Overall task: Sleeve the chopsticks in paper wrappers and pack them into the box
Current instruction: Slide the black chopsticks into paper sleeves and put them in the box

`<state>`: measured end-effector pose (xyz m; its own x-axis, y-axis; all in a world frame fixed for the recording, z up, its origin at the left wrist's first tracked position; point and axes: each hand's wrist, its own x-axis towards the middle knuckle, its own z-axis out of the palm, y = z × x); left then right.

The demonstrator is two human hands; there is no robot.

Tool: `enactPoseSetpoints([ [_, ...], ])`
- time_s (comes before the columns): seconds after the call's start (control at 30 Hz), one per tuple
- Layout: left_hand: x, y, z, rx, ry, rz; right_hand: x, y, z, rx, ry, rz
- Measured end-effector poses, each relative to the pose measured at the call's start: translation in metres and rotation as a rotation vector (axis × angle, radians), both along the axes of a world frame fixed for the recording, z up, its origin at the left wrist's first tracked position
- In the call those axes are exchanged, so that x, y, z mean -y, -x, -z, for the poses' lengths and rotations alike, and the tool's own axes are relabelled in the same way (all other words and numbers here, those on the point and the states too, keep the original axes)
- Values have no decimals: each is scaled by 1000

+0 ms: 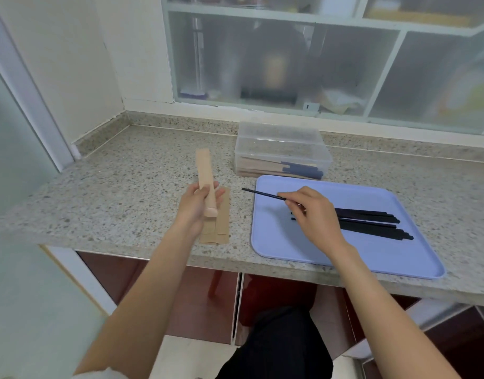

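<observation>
The right hand [312,212] pinches one black chopstick [262,193] above the lilac tray [290,242], where more chopsticks [372,221] lie. Left of the tray, the left hand [199,206] grips a paper wrapper [204,168] over spare wrappers [221,222]. Behind the tray stands the clear box [283,154] with sleeved pairs.

Black chopsticks [372,221] on tray; tan wrappers [217,225] on counter; clear box [283,151] part-filled.

We note a speckled granite countertop [126,187] as the landmark. On its right portion rests a lavender tray [276,242]. Behind the countertop stands a frosted-glass window [344,72] with pale frames. Beneath its front edge we see dark red cabinet doors [202,302].
</observation>
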<state>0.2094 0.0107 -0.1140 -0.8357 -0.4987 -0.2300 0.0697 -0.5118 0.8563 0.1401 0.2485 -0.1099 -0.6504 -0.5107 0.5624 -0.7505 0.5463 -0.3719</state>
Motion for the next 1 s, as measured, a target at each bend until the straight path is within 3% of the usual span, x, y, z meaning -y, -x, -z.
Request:
enactPoseSetpoints([
  [0.1,-27,14,-4,-163,-291,-31,4,-9,1,-93,8,-13],
  [0.23,-49,29,-4,-275,-471,-72,0,-10,0,-313,-19,54],
  [0.4,-65,37,-11,-342,-504,-82,-5,-10,-1,-571,-123,161],
  [0.57,-73,35,-18,-377,-527,-97,3,-11,1,-606,-124,211],
  [0.63,-76,34,-19,-396,-554,-93,10,-14,2,-462,-66,184],
  [0.7,-79,35,-18,-410,-549,-78,18,-20,1,-120,22,144],
  [0.77,-82,35,-16,-421,-464,-52,27,-24,-2,272,104,89],
  [0.83,-86,34,-13,-393,-293,1,33,-24,-6,522,194,27],
  [0.93,-84,27,-3,-232,107,105,28,-20,-12,741,301,-59],
  [1.0,-80,24,4,-150,229,150,13,-16,-12,754,290,-85],
])
